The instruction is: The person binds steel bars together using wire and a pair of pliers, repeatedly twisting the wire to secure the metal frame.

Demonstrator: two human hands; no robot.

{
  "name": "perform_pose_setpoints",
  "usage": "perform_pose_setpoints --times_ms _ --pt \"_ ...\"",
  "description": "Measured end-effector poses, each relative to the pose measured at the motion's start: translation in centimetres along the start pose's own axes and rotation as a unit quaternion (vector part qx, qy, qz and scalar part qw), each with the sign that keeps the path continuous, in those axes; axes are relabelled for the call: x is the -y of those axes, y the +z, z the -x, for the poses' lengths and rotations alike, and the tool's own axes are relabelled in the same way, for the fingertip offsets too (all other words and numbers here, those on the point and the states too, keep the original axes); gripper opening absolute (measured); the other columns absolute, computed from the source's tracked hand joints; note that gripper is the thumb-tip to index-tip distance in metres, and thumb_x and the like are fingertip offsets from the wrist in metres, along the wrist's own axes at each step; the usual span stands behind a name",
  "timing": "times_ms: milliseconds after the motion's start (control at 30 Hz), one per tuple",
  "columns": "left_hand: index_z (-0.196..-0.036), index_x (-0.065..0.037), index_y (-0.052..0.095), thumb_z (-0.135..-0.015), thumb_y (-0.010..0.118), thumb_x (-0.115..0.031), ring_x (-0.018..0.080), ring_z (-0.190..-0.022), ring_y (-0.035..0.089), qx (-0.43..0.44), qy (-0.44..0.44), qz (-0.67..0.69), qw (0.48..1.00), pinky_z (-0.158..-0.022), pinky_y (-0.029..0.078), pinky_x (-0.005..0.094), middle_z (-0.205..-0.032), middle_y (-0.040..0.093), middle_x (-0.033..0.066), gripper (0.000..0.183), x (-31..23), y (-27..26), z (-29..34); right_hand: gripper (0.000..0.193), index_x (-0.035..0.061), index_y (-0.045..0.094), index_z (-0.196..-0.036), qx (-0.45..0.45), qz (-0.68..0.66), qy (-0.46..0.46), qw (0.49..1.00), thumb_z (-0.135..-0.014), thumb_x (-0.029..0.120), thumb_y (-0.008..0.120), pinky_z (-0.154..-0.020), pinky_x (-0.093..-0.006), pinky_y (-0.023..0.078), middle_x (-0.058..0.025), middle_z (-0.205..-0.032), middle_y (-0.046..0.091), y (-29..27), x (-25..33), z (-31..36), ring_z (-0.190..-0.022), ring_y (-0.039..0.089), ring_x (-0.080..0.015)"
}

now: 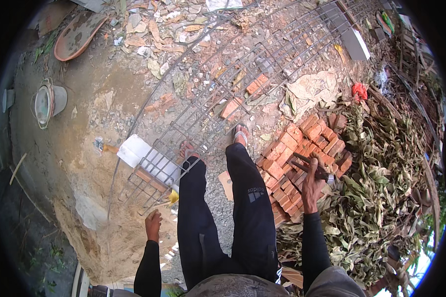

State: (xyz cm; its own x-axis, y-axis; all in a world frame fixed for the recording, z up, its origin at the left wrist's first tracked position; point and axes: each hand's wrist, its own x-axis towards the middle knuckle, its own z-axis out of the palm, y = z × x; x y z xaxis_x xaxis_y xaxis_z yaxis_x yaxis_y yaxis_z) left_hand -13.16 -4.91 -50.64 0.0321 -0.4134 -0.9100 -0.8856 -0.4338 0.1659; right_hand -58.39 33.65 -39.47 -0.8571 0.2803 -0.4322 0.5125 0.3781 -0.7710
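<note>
My right hand (312, 187) is closed round a dark pair of pincers (301, 162), above a stack of red bricks (282, 148). Two slim arms of the tool stick out past my fingers. My left hand (153, 226) hangs low on the left with loosely bent fingers, and I see nothing in it. It is nearest to the end of a long steel rebar cage (193, 116), which runs from there up to the far right. A white block (146, 156) props the cage's near end, just beyond my left hand. Another pale block (355, 44) lies under its far end.
Dry leafy branches (366, 183) heap up right of the bricks. A bucket (51, 103) and a shallow orange-rimmed basin (79, 37) stand at the far left. Sand (129, 237) slopes down at the left. Loose bricks (256, 84) and rubble lie around the cage, with a crumpled sack (309, 94) beside it.
</note>
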Motion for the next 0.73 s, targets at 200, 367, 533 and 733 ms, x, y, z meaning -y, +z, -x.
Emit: perform_pose_setpoints --times_ms 200,367,533,733 --pt "-0.141 -0.003 0.057 -0.099 0.065 -0.035 0.0152 -0.097 0.064 -0.010 0.000 0.029 1.000 -0.076 0.048 0.0272 -0.119 0.068 0.0084 0.054 -3.7 2.8 2.1 0.035 -0.0022 0.066 -0.122 0.197 0.036 -0.115 0.973 -0.104 0.028 0.061 -0.083 -0.0357 0.057 -0.0141 -0.111 0.075 8.4 -3.0 -13.1 -0.095 0.074 -0.0229" --pt "-0.142 -0.003 0.056 -0.101 0.063 -0.035 0.0157 -0.099 0.064 -0.023 0.010 0.053 0.998 -0.077 0.049 0.0276 -0.121 0.067 0.0099 0.053 -5.7 8.9 7.6 0.032 0.0099 0.071 -0.117 0.222 0.283 -0.188 0.914 -0.097 0.035 0.068 -0.077 -0.0456 0.055 -0.0224 -0.097 0.074 15.0 -9.4 -22.8 -0.093 0.071 -0.0396" --pt "-0.140 -0.004 0.058 -0.098 0.067 -0.030 0.0157 -0.095 0.065 -0.044 -0.047 0.056 0.996 -0.073 0.049 0.0281 -0.114 0.067 0.0082 0.050 -4.1 15.3 16.9 0.048 0.0087 0.070 -0.122 0.280 0.297 -0.079 0.910 -0.093 0.046 0.068 -0.083 -0.0499 0.054 -0.0256 -0.099 0.072 17.1 -15.0 -26.8 -0.096 0.069 -0.0442" --pt "-0.131 -0.004 0.064 -0.094 0.070 -0.031 0.0147 -0.087 0.065 -0.079 -0.060 0.000 0.995 -0.068 0.045 0.0288 -0.100 0.065 0.0021 0.046 -7.6 20.5 22.7 0.060 0.0040 0.060 -0.136 0.386 0.281 -0.005 0.879 -0.090 0.041 0.070 -0.104 -0.0451 0.047 -0.0315 -0.130 0.062 13.7 -11.3 -26.4 -0.123 0.059 -0.0425"
